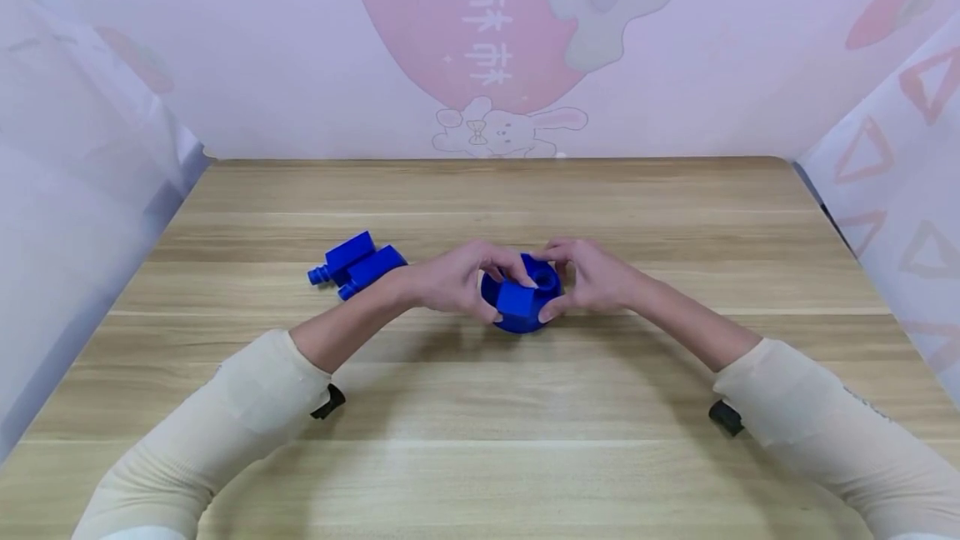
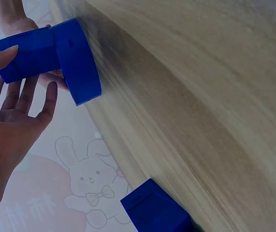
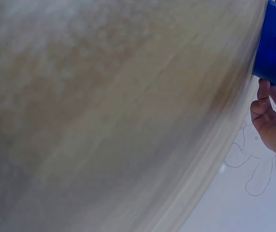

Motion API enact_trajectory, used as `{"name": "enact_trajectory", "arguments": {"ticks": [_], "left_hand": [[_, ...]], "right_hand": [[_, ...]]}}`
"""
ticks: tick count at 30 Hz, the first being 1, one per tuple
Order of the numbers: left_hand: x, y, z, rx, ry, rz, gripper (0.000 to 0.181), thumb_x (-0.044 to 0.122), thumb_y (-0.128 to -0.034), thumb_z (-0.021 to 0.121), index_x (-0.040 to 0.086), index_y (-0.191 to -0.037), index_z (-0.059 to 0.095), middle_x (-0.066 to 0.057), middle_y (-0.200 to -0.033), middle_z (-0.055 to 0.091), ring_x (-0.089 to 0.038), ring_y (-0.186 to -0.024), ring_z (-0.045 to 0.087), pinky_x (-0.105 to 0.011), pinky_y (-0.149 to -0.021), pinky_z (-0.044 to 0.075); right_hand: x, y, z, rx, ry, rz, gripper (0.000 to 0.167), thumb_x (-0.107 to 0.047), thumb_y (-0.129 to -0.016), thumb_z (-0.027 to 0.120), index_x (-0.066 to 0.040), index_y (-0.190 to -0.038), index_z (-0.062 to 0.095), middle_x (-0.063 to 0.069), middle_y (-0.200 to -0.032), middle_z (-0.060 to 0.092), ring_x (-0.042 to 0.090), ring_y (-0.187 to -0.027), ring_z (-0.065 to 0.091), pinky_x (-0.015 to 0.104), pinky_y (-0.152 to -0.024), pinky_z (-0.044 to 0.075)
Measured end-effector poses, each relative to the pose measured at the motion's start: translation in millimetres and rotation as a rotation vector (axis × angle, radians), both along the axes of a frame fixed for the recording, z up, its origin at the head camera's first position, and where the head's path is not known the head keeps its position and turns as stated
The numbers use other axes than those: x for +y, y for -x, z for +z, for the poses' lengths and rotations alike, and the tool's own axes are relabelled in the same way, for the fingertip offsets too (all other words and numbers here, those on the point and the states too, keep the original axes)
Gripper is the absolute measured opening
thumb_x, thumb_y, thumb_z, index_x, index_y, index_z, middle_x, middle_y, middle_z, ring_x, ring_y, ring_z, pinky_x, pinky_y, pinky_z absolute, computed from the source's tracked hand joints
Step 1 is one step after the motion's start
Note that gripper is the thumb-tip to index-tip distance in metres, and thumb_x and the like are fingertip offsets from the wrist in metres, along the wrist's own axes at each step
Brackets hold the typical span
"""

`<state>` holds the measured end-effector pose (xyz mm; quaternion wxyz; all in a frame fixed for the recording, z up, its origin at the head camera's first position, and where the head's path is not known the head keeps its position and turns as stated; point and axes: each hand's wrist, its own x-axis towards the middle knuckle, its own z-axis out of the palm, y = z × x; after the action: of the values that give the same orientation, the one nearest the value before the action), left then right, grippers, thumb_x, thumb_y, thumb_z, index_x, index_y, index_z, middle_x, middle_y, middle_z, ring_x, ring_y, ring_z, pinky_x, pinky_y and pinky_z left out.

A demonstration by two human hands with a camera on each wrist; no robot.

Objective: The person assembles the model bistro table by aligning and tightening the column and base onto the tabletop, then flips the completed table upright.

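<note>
Blue block is standing on the round base, between the side edges of the worktop. Fingers of the left hand are pinching it; the right hand's are gripping the base. Holding both square is probably aiding seating.

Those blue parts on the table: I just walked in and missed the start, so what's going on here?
A person is working with both hands. The left hand grips a blue block that stands on a round blue base, while the right hand holds the base by its rim. Whether the block is fully seated can't be seen. Two more blue blocks lie side by side on the table, off to the person's left.
</note>
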<state>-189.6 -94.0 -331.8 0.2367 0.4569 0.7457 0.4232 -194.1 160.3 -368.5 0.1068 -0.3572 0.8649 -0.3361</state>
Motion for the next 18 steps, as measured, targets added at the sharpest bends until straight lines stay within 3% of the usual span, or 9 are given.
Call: {"name": "enact_trajectory", "arguments": {"ticks": [8,18], "left_hand": [[-0.2,-0.2,2.4,0.015,0.017,0.000,0.039,-0.002,-0.0779,0.079,-0.001,-0.116,0.070,-0.012,-0.122,0.071,-0.024,-0.117,0.061,-0.041,-0.101,0.051],[-3.5,-8.2,5.5,0.112,0.096,0.040,0.043,0.002,-0.0834,0.081,0.001,-0.125,0.069,-0.011,-0.129,0.069,-0.025,-0.118,0.061,-0.039,-0.099,0.054]], "right_hand": [[1.0,0.1,-0.5,0.000,0.006,-0.005,0.083,-0.024,-0.070,0.098,0.012,-0.135,0.061,0.013,-0.110,0.067,0.022,-0.087,0.060,0.040,-0.079,0.053],[1.5,-0.2,-3.3,-0.013,0.014,-0.007,0.082,-0.029,-0.070,0.098,0.008,-0.134,0.063,0.011,-0.112,0.070,0.023,-0.087,0.061,0.039,-0.079,0.054]]}}
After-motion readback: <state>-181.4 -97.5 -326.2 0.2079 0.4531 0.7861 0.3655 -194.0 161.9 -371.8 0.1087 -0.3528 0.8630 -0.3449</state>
